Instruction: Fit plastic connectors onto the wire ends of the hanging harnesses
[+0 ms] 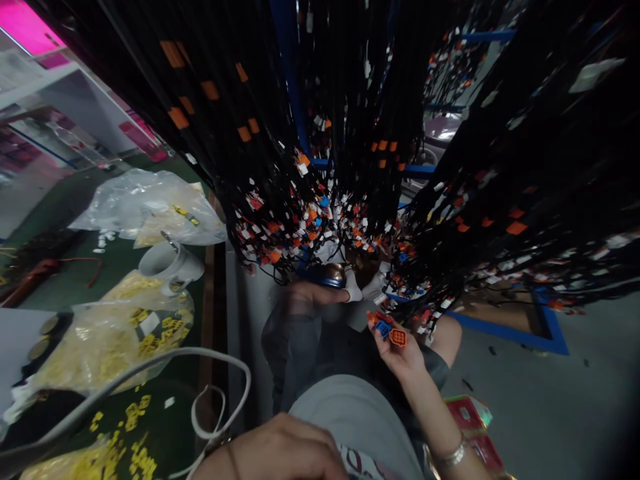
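Observation:
My right hand (404,356) is closed around several wire connectors in front of my lap. An orange multi-hole connector (398,337) and a blue connector (383,327) stick out between its fingers. Beyond it hang thick bundles of black cable (350,100), their lower ends crowded with white, orange, red and blue connectors (360,227). At the bottom edge, close to the camera, my left hand (280,448) shows its back. Its fingers bend down and are mostly hidden, so what they hold, if anything, does not show.
A green bench (75,267) on the left carries plastic bags (150,200), a white mug (173,263), a bag of yellow parts (150,327), loose yellow pieces (133,410) and a grey cable (165,353). Blue frame bars (553,327) stand low at the right.

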Motion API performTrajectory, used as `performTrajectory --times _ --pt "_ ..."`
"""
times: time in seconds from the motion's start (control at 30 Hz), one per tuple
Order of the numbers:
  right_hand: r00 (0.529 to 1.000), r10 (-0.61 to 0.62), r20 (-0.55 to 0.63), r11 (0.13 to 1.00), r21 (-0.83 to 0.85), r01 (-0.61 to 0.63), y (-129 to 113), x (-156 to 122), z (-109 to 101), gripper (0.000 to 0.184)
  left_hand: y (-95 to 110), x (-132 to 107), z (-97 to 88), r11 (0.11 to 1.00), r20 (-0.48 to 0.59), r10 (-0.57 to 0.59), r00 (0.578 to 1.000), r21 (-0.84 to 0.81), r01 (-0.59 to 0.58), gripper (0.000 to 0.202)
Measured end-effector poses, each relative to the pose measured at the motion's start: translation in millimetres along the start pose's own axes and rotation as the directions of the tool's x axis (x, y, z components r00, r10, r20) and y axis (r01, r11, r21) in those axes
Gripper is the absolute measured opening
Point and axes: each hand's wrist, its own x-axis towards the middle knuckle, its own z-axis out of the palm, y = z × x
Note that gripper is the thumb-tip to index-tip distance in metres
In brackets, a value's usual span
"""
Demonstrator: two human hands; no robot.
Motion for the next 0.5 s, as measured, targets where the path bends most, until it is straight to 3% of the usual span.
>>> performTrajectory --times 0.1,0.17,0.23,0.33,0.5 --pt "1.000 -0.018 0.007 1.000 -0.021 0.018 4 3 1 0.027 -23 29 7.1 0.996 -0.135 -0.040 0.990 -0.081 0.029 0.027" --pt "0.999 -0.046 0.023 0.998 -0.032 0.046 8 7 -1 0.026 -46 53 8.5 0.976 -0.271 -0.140 0.952 -0.199 0.087 0.027" --pt "0.995 -0.082 0.056 0.995 -0.046 0.084 12 13 -4 0.026 -69 80 9.1 0.923 -0.320 -0.239 0.917 -0.367 0.113 0.032" --pt "0.991 -0.103 0.090 0.990 -0.084 0.110 19 19 -6 0.025 -95 114 10.6 0.810 -0.388 -0.298 0.872 -0.586 0.015 0.040" --pt "0.989 -0.149 0.013 0.984 -0.098 0.150 27 19 3 0.023 -112 138 9.1 0.761 -0.485 -0.345 0.804 -0.646 -0.063 0.037"
